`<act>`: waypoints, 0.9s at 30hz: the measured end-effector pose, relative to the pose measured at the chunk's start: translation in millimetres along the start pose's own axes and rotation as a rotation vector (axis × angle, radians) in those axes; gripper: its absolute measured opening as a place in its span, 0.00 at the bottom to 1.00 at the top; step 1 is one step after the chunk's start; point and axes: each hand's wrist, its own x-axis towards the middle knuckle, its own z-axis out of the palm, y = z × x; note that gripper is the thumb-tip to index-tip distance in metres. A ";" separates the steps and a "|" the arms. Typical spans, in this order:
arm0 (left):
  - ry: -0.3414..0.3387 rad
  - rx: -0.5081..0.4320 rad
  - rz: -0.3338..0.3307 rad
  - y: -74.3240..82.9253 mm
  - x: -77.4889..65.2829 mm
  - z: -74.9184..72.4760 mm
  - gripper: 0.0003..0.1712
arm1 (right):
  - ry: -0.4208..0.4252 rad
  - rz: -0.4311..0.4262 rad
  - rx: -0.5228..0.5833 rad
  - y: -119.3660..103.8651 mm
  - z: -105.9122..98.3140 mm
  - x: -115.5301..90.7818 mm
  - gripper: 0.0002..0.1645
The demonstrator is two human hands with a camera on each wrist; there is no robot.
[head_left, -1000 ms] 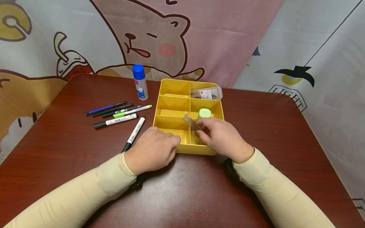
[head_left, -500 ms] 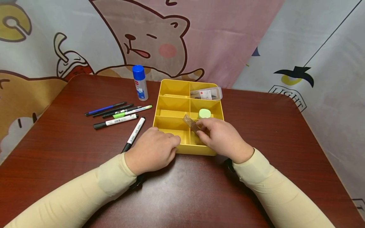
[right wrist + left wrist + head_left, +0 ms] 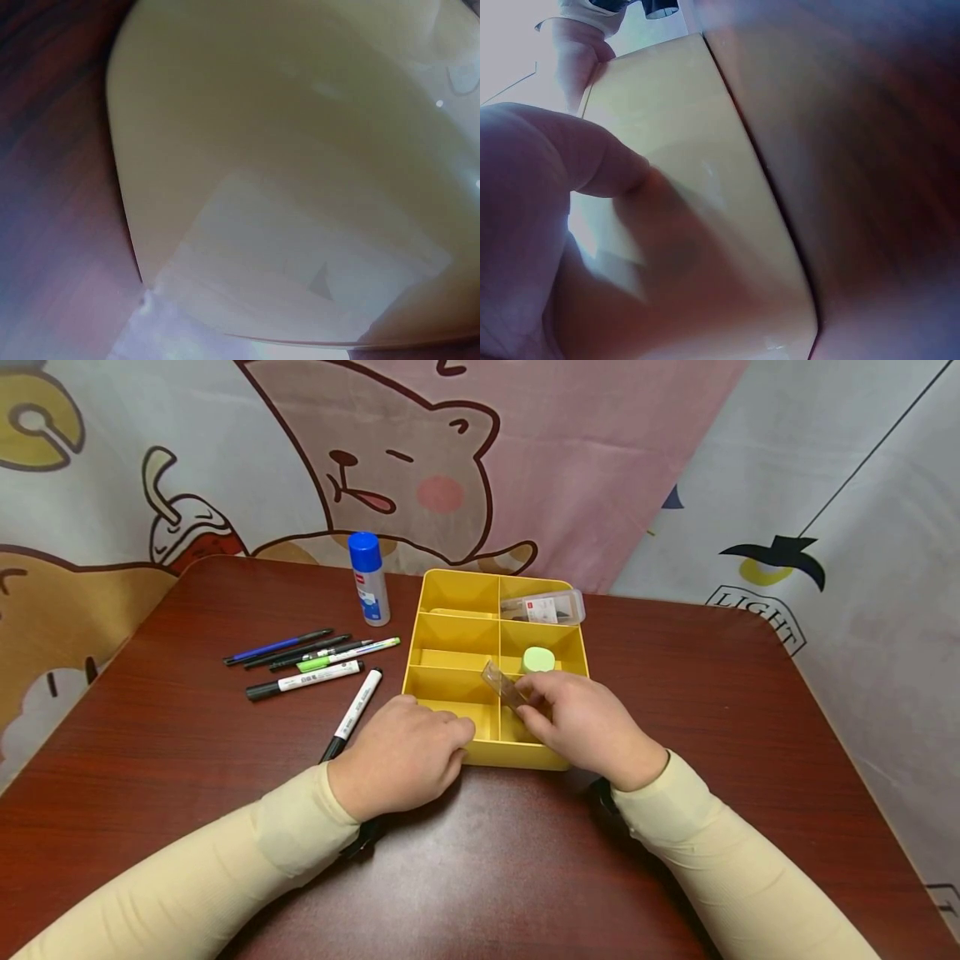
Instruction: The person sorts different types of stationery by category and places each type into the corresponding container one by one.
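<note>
A yellow divided storage box (image 3: 517,755) sits mid-table in the head view. My left hand (image 3: 405,752) grips its front left corner; in the left wrist view the thumb (image 3: 604,161) presses the outer wall, with the other fingers mostly hidden. Over the front right compartment, my right hand (image 3: 588,722) pinches a flat clear plastic strip (image 3: 499,682), tilted across the middle divider. Its lower end is hidden by the hand. Behind that hand, a pale green rounded item (image 3: 537,660) lies in the middle right compartment. A clear case (image 3: 546,608) leans in the back right one.
A blue-capped glue stick (image 3: 369,581) stands left of the box. Several pens (image 3: 277,645) and a white marker (image 3: 318,678) lie further left. Another marker (image 3: 358,703) lies beside my left hand. A printed cloth (image 3: 600,460) hangs behind the table.
</note>
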 end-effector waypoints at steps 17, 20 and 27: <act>-0.015 0.010 -0.005 0.0 0.7 0.4 0.15 | -0.006 -0.007 0.001 -0.3 -0.7 0.3 0.14; -0.015 0.009 -0.004 0.0 0.8 0.5 0.15 | -0.002 -0.012 0.003 -0.4 -0.8 0.1 0.14; -0.013 0.009 -0.002 0.1 1.0 0.4 0.15 | 0.000 -0.013 -0.002 0.2 -0.1 -0.1 0.14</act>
